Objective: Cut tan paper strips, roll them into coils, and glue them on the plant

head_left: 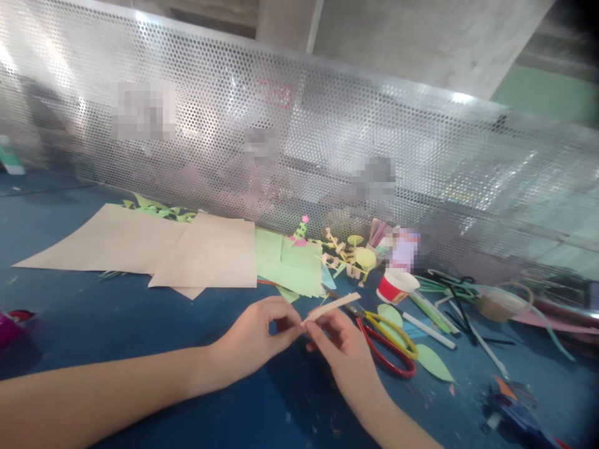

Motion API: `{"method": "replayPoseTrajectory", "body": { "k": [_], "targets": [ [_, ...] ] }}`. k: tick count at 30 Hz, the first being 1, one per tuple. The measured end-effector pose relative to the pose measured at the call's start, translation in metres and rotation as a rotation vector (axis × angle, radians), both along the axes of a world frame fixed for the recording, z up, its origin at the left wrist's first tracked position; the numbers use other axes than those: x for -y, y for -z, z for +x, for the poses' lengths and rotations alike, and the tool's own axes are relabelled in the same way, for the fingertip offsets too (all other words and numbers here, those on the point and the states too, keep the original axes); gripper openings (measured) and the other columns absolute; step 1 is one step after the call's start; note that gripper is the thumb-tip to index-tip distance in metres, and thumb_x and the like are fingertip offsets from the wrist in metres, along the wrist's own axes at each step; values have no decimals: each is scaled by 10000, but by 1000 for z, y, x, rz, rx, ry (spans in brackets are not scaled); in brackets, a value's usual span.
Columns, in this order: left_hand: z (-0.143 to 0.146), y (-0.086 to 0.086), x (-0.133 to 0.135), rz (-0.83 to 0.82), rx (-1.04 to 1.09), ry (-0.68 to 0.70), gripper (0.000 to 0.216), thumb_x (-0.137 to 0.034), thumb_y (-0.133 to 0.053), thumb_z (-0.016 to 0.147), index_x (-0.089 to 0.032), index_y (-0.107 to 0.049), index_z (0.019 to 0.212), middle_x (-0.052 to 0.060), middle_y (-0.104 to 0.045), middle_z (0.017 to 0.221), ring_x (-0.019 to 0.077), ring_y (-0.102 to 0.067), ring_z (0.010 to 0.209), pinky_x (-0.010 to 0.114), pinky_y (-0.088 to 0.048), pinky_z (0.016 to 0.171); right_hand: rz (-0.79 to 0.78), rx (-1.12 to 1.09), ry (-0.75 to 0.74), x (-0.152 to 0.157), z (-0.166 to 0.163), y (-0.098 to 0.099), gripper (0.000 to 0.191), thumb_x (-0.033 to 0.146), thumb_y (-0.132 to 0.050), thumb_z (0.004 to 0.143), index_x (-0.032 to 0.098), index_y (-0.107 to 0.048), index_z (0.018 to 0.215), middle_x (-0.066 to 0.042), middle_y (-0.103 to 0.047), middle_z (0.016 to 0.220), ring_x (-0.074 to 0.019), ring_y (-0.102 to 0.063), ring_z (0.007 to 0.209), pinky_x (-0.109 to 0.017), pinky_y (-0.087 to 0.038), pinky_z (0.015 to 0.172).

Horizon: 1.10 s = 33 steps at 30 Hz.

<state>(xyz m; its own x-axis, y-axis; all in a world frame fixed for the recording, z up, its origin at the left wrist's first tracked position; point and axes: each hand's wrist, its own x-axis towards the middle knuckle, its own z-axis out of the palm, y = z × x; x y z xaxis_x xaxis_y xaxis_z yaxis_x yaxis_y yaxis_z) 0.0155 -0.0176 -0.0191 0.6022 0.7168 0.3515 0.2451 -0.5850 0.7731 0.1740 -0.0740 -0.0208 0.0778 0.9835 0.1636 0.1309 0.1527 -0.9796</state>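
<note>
A narrow cream paper strip [334,305] is pinched between my two hands above the blue table. My left hand [259,330] closes thumb and forefinger on the strip's lower left end. My right hand [341,346] grips it just beside that point, and the free end sticks out up and to the right. Scissors [390,343] with one red and one yellow handle lie just right of my right hand, their blades partly hidden behind it. Green paper leaves [434,363] lie by the handles.
Large beige paper sheets [213,252] and green sheets [292,265] lie behind my hands. A red and white paper cup [397,285], pens [429,329] and yellow paper pieces [365,257] stand or lie at right. A perforated metal screen [210,137] borders the table's back.
</note>
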Motion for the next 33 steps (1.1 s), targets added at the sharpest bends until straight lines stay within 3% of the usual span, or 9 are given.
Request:
{"method": "replayPoseTrajectory", "body": {
  "k": [5, 9, 13, 22, 33],
  "targets": [
    [0, -2, 1, -3, -8, 7, 123, -213, -514, 809, -193, -606, 730, -1, -578, 764, 121, -531, 717, 241, -427, 656, 36, -95, 51, 0, 1, 3, 324, 347, -628, 747, 241, -322, 754, 39, -584, 684, -130, -557, 609, -252, -482, 583],
    [1, -2, 1, -20, 4, 2, 108, -220, -521, 801, -196, -617, 756, 2, -581, 762, 123, -537, 708, 243, -434, 644, 83, 133, 92, 3, 2, -1, 181, 360, -604, 760, 206, -511, 743, -6, -607, 724, -145, -565, 638, -250, -471, 583],
    [1, -1, 2, -11, 21, 3, 101, -201, -522, 794, -199, -621, 772, 3, -583, 764, 123, -541, 716, 248, -442, 659, 129, 301, 125, 6, 3, -4, 155, 344, -581, 776, 204, -644, 799, -40, -648, 816, -175, -588, 742, -259, -485, 631],
    [0, -1, 1, 37, 50, 20, 135, -128, -516, 780, -206, -625, 789, 0, -582, 777, 125, -542, 738, 248, -445, 677, 185, 339, 101, 4, 3, -3, 130, 315, -579, 780, 222, -651, 835, -35, -626, 834, -173, -586, 781, -239, -490, 595],
    [-1, -1, 1, 29, 67, 43, 133, -173, -521, 808, -222, -644, 804, 6, -602, 817, 135, -553, 785, 255, -446, 724, 166, 290, 12, 3, 4, -5, 119, 308, -543, 807, 202, -596, 796, -42, -537, 845, -163, -548, 767, -241, -484, 614]
  ]
}}
